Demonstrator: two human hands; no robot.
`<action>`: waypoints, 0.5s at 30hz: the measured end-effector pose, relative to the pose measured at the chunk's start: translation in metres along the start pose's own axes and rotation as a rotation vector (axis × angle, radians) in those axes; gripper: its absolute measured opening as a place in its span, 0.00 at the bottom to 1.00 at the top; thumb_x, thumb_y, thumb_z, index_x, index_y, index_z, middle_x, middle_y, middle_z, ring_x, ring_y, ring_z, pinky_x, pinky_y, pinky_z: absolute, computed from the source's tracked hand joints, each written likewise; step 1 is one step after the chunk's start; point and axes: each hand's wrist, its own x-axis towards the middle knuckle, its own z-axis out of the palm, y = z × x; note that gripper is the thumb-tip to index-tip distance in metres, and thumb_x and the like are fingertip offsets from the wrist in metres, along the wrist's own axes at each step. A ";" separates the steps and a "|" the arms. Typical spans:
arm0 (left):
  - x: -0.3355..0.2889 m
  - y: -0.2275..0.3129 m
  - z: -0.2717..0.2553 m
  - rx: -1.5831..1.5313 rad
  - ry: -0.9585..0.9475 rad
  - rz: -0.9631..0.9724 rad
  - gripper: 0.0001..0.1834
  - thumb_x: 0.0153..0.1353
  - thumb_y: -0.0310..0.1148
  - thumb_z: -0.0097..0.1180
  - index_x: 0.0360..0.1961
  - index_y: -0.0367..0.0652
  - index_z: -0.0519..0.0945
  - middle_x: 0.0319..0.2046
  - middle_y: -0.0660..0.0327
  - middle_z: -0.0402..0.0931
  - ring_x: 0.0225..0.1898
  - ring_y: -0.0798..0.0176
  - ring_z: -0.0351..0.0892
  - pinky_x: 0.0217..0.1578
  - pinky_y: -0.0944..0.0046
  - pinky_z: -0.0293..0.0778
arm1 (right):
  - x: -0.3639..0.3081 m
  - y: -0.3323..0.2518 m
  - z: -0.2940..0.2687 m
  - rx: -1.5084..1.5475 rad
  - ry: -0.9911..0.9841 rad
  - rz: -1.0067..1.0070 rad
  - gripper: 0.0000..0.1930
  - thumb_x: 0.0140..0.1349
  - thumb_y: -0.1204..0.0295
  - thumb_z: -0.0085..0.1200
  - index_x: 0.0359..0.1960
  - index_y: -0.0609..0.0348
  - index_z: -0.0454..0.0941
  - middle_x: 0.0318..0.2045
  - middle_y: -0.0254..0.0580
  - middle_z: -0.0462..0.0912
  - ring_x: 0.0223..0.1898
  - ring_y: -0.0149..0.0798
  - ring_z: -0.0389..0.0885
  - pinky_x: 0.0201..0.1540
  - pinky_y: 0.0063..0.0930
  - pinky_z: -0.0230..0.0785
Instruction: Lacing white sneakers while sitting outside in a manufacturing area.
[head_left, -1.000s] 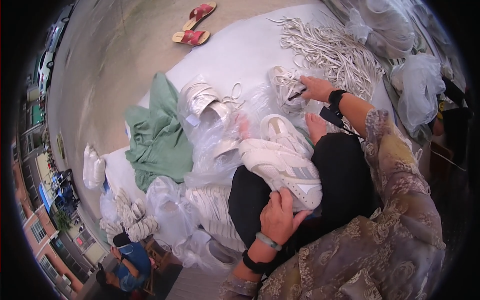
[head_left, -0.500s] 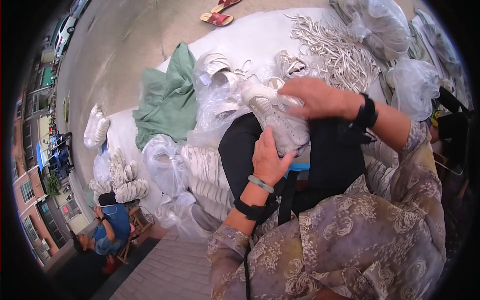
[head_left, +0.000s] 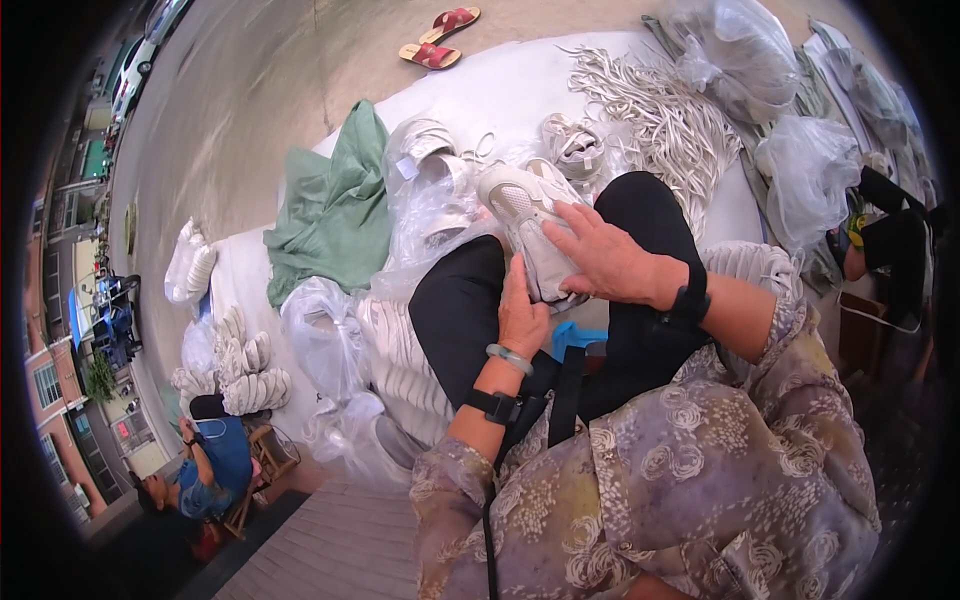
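Over my lap, toe pointing away, is a white sneaker [head_left: 522, 212] with a mesh toe. A second white sneaker [head_left: 552, 182] shows partly behind it. My left hand [head_left: 522, 318] grips the near end of the front shoe from the left, its fingers partly hidden. From the right, my right hand [head_left: 605, 255] is laid across the shoes' side, fingers pressed on the upper and thumb at the near end. A paler shoe [head_left: 572, 145] with loose laces sits on the white sheet just beyond.
White shoelaces [head_left: 660, 120] are heaped at the far right of the white sheet [head_left: 480, 75]. Clear bags [head_left: 325, 325], stacked shoes [head_left: 400, 340] and green cloth [head_left: 335, 205] lie left. Red sandals [head_left: 430, 55] stand beyond. Another person [head_left: 215, 465] sits at lower left.
My right hand has come down from above the shoes' far end onto their right side. The left hand stays at the near end. My right knee has risen into view.
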 end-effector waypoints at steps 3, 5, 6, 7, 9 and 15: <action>0.001 -0.003 -0.002 -0.042 0.000 -0.003 0.42 0.44 0.19 0.45 0.64 0.43 0.49 0.55 0.44 0.63 0.49 0.48 0.73 0.47 0.60 0.71 | 0.003 -0.004 0.003 -0.035 0.025 -0.035 0.37 0.41 0.68 0.64 0.54 0.64 0.60 0.55 0.60 0.58 0.53 0.55 0.62 0.48 0.36 0.69; 0.002 -0.002 -0.001 -0.113 -0.045 -0.026 0.42 0.43 0.21 0.46 0.63 0.39 0.47 0.57 0.41 0.56 0.57 0.39 0.59 0.54 0.54 0.63 | 0.004 -0.006 0.003 -0.093 0.059 -0.060 0.37 0.40 0.68 0.64 0.54 0.65 0.61 0.54 0.60 0.59 0.51 0.54 0.63 0.47 0.36 0.69; 0.002 -0.001 0.000 -0.102 -0.053 -0.029 0.42 0.43 0.21 0.46 0.63 0.39 0.47 0.57 0.41 0.56 0.57 0.39 0.59 0.54 0.54 0.63 | 0.004 -0.006 0.002 -0.087 0.059 -0.053 0.37 0.40 0.68 0.64 0.54 0.65 0.61 0.54 0.60 0.59 0.51 0.54 0.63 0.47 0.36 0.69; 0.002 0.000 0.001 -0.027 -0.032 0.047 0.43 0.43 0.20 0.47 0.64 0.38 0.46 0.57 0.42 0.57 0.56 0.42 0.62 0.52 0.56 0.65 | 0.003 -0.006 0.001 -0.107 0.053 -0.051 0.36 0.41 0.68 0.64 0.53 0.63 0.62 0.54 0.58 0.60 0.50 0.53 0.64 0.47 0.37 0.69; 0.002 0.003 0.001 0.057 -0.004 0.119 0.44 0.43 0.19 0.48 0.64 0.38 0.45 0.57 0.43 0.58 0.55 0.45 0.65 0.51 0.58 0.67 | 0.004 -0.002 -0.004 -0.123 0.049 -0.060 0.35 0.41 0.68 0.64 0.53 0.62 0.62 0.53 0.57 0.61 0.49 0.52 0.65 0.47 0.38 0.68; 0.007 0.009 0.001 0.151 -0.064 0.126 0.47 0.45 0.23 0.53 0.64 0.36 0.40 0.56 0.38 0.54 0.55 0.36 0.61 0.50 0.54 0.66 | 0.044 0.034 -0.008 0.221 -0.033 0.165 0.22 0.53 0.59 0.54 0.46 0.59 0.69 0.44 0.49 0.73 0.47 0.48 0.71 0.49 0.42 0.62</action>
